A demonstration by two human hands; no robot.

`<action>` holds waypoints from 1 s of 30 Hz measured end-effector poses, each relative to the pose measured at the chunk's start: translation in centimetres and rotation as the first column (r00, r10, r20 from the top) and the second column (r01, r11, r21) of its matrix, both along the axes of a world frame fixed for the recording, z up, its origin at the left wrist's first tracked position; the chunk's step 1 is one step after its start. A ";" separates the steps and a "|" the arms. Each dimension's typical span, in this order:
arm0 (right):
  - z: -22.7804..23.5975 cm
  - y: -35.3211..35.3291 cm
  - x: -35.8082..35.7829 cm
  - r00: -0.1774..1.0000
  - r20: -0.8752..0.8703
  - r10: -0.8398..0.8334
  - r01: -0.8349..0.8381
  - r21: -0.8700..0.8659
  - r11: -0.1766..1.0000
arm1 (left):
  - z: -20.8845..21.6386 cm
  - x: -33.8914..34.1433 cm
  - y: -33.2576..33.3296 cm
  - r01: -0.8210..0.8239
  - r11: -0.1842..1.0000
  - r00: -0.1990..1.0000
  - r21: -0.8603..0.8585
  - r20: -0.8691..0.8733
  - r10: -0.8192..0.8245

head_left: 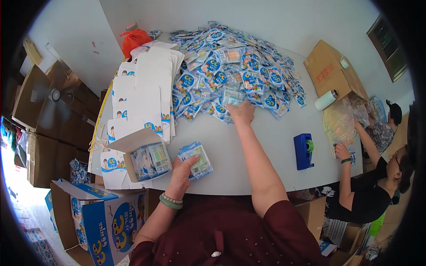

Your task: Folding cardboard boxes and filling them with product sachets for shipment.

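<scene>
My left hand (181, 172) holds a small bunch of blue-and-white plastic packets (202, 165), the thumb pressed across the top one. Coloured sticks show through the clear part of the packet. Just left of that hand, an open white carton (132, 167) lies tilted on its side, with several such packets (152, 160) inside. My right hand (242, 114) reaches to the near edge of a large packet heap (248, 73). Its fingers are bent around a packet (232, 96) there; the fingertips are partly hidden.
Flat white cartons (153, 71) lie overlapped at left, below a red bag (135, 41). A blue tape dispenser (303, 151), white bottle (326, 100) and cardboard box (330, 66) stand at right. Another person (368, 186) handles a clear plastic bag (341, 124). A big printed box (104, 224) stands below left.
</scene>
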State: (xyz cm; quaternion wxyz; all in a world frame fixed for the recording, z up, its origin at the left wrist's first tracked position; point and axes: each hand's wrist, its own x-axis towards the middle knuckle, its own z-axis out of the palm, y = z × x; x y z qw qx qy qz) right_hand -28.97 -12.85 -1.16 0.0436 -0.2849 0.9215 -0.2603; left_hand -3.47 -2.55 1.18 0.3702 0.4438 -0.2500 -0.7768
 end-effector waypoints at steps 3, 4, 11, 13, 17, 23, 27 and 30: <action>-1.2 0.3 -0.7 0.957 -0.075 0.282 -0.289 -0.108 0.951 | 0.1 0.1 0.1 0.002 1.000 0.999 0.008 -0.037 -0.002; -1.4 0.9 -0.7 0.956 -0.073 0.283 -0.289 -0.105 0.951 | 0.0 0.2 0.1 0.001 1.000 0.999 0.012 -0.036 -0.001; 4.0 8.6 1.2 0.487 0.107 0.867 -0.860 0.228 0.456 | 0.6 0.9 0.6 -0.021 0.996 1.000 0.086 -0.013 0.022; 5.3 10.7 1.2 0.465 0.245 0.851 -0.884 0.169 0.435 | 0.6 1.1 1.1 -0.020 0.995 1.000 0.097 0.004 0.019; 3.0 14.1 -0.9 0.649 0.146 0.747 -0.750 -0.042 0.660 | 0.8 1.6 2.0 -0.003 0.992 0.999 0.125 0.033 -0.002; 4.7 16.3 0.5 0.671 0.380 0.637 -0.719 0.121 0.685 | 0.2 2.3 2.6 0.024 0.992 1.000 0.125 -0.009 -0.023; 7.0 14.3 5.3 0.425 0.188 0.885 -0.903 0.023 0.429 | -0.3 2.6 3.1 0.021 0.998 0.998 0.067 -0.066 -0.017; 5.4 11.7 9.2 0.405 -0.074 0.911 -0.911 0.059 0.409 | -0.2 2.6 3.3 0.021 0.999 0.996 0.026 -0.082 -0.018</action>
